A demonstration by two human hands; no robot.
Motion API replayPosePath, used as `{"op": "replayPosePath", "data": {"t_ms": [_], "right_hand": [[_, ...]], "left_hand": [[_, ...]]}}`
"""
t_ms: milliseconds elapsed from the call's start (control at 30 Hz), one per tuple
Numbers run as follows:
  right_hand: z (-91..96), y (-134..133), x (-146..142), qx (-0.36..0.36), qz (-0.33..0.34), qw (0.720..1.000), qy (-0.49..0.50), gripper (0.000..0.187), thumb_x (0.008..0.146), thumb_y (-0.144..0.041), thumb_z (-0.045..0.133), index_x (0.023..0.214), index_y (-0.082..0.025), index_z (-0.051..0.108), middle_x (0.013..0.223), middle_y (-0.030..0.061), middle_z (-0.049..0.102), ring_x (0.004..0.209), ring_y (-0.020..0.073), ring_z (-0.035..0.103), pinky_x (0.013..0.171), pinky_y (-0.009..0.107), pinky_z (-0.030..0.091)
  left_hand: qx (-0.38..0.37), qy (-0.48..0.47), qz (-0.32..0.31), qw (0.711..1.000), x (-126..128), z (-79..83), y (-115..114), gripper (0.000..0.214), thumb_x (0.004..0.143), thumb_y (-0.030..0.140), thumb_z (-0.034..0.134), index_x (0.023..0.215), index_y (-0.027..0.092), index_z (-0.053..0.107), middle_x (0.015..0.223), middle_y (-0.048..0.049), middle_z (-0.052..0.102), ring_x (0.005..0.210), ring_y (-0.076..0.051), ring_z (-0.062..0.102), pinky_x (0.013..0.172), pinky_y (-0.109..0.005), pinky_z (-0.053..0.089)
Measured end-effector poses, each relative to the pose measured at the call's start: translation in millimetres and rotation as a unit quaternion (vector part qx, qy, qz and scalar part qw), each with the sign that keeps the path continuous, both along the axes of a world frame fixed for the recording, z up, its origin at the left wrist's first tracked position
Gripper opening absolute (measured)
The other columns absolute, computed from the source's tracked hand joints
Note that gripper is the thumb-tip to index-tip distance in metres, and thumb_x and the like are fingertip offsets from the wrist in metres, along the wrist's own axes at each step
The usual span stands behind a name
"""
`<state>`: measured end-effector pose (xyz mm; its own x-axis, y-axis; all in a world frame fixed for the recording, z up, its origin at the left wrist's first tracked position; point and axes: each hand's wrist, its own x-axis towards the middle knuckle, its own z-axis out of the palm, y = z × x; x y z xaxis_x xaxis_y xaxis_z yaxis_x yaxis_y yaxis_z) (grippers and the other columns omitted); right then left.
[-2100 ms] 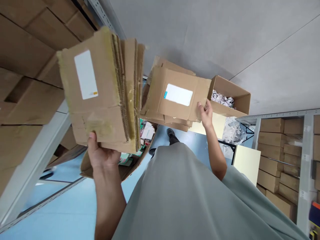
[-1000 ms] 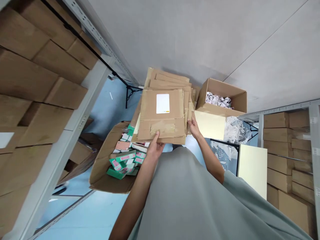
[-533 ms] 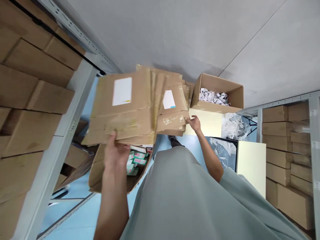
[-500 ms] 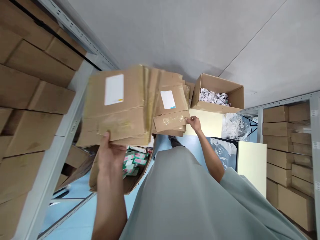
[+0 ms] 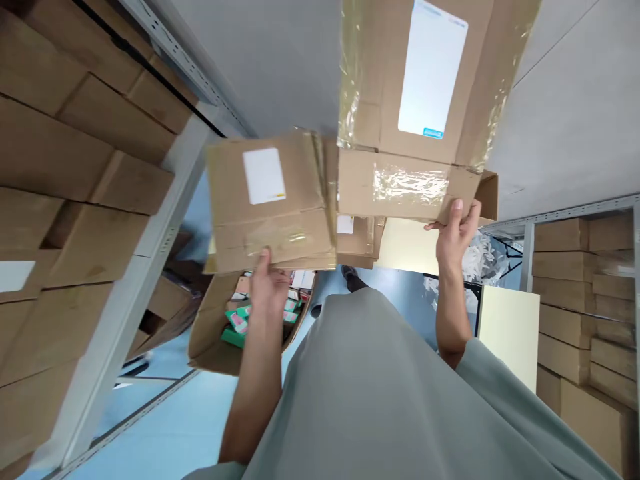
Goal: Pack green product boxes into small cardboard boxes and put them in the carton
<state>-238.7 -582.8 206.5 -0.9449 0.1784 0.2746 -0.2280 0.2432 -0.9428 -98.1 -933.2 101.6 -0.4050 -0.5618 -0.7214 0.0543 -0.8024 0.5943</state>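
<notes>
My left hand [image 5: 269,283] grips the lower edge of several flattened cardboard boxes [image 5: 227,207], thumb on the front face. A white label [image 5: 264,175] is on the foremost one. My right hand [image 5: 456,230] is closed on the lower right corner of another flattened cardboard box [image 5: 365,177], lifted upright before me. Shiny tape [image 5: 410,183] crosses its lower flap, and a large white label [image 5: 433,67] with a blue mark is on its upper panel. Between and behind these, more flattened cardboard [image 5: 357,243] stands, partly hidden.
Below my left hand is an open carton [image 5: 215,343] of small green, pink and white boxes. Racks of cartons stand left [image 5: 80,160] and right [image 5: 563,293]. An open box [image 5: 490,193] is mostly covered by the raised cardboard. Pale table surfaces [image 5: 407,247] and white scrap [image 5: 480,257] lie at right.
My right hand has lifted the labelled flattened box up and to the right, away from the stack. My left hand, with its cardboard, has shifted rightward in view.
</notes>
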Motion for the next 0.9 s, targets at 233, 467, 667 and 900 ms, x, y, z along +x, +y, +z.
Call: {"op": "replayPosePath", "data": {"t_ms": [233,467,667,900], "right_hand": [[-88.1,-120.7,47.9,-0.095,0.138,0.965,-0.202,0.054,0.110,-0.080,0.055,0.128,-0.030,0.049,0.094,-0.0014,0.069,0.059,0.0145,0.074,0.053,0.026,0.061],[-127.7,-139.9,75.3,0.289,0.178,0.883,-0.325,0.033,0.120,-0.048,0.044,0.132,-0.021,0.058,0.084,0.0058,0.078,0.079,0.0290,0.080,0.079,0.036,0.059],[-116.2,-109.5,50.6,0.311,0.187,0.887,-0.285,0.041,0.115,-0.064,0.058,0.105,-0.025,0.068,0.094,0.0090,0.080,0.097,0.0317,0.080,0.089,0.037,0.056],[-162.7,-82.0,27.7,0.296,0.101,0.873,-0.374,0.044,0.097,-0.067,0.080,0.101,-0.027,0.063,0.098,0.0089,0.080,0.100,0.0314,0.077,0.090,0.039,0.059]], "left_hand": [[0.058,-0.009,-0.056,0.997,7.9,-50.0,69.9,0.031,0.090,0.016,0.092,0.116,0.025,0.077,0.112,-0.0032,0.087,0.112,-0.018,0.083,0.106,-0.034,0.068],[0.101,0.019,-0.120,0.987,26.5,-56.5,54.5,0.039,0.080,0.006,0.091,0.110,0.026,0.078,0.112,-0.0008,0.087,0.109,-0.018,0.082,0.110,-0.035,0.064],[0.012,-0.051,-0.079,0.995,16.9,-31.8,31.3,0.019,0.091,0.020,0.088,0.106,0.021,0.076,0.110,-0.0051,0.087,0.109,-0.019,0.082,0.109,-0.034,0.064],[-0.143,0.054,-0.114,0.982,43.6,45.7,-51.4,0.045,0.066,0.054,0.102,0.100,0.035,0.079,0.138,-0.0006,0.084,0.159,-0.028,0.060,0.136,-0.044,0.048]]}}
